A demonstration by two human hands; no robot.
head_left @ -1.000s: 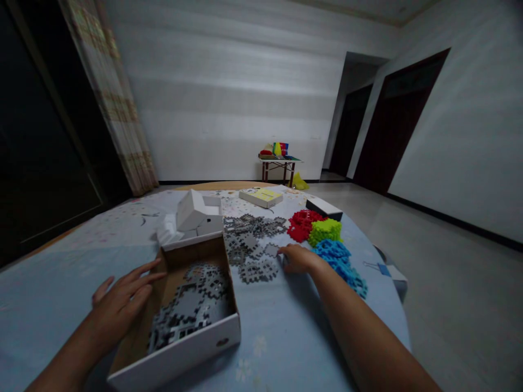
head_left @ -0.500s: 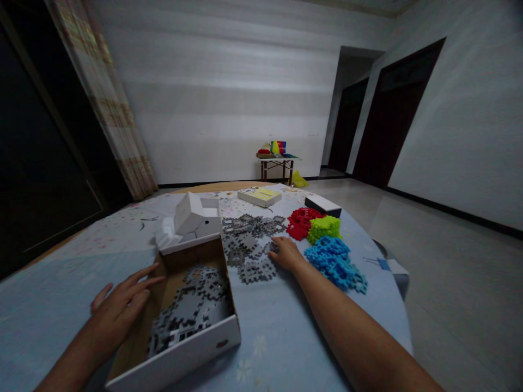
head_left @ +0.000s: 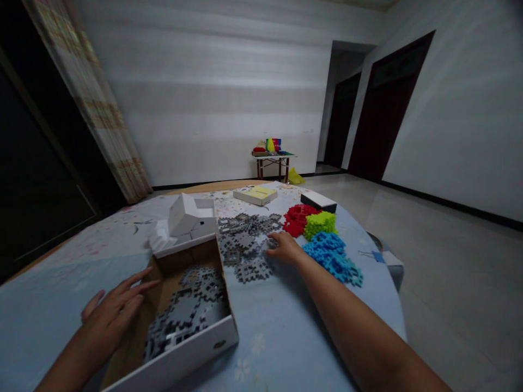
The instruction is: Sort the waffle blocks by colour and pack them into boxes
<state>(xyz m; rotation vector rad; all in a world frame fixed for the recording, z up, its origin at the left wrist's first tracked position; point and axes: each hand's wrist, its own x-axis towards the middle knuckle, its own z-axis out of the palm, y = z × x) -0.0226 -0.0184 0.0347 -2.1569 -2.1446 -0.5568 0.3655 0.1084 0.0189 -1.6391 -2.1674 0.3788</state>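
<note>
- Right hand (head_left: 285, 249): fingers slightly parted at gray pieces (head_left: 245, 240) on blue tablecloth (head_left: 281, 337); can't tell if holding.
- Left hand (head_left: 112, 307): loosely spread, white box (head_left: 200, 355) edge.
- Behind: white wall (head_left: 212, 103), curtain (head_left: 96, 120), dark door (head_left: 388, 114).

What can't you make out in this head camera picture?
- Head view: whether the right hand pinches a piece; its fingertips are too small and dim against the loose grey interlocking pieces.
- Head view: the open white box's near left corner, cut off by the bottom edge.
- Head view: what lies under the boxed grey pieces; they cover it.
- Head view: print on the yellow-topped box, too small to read.
</note>
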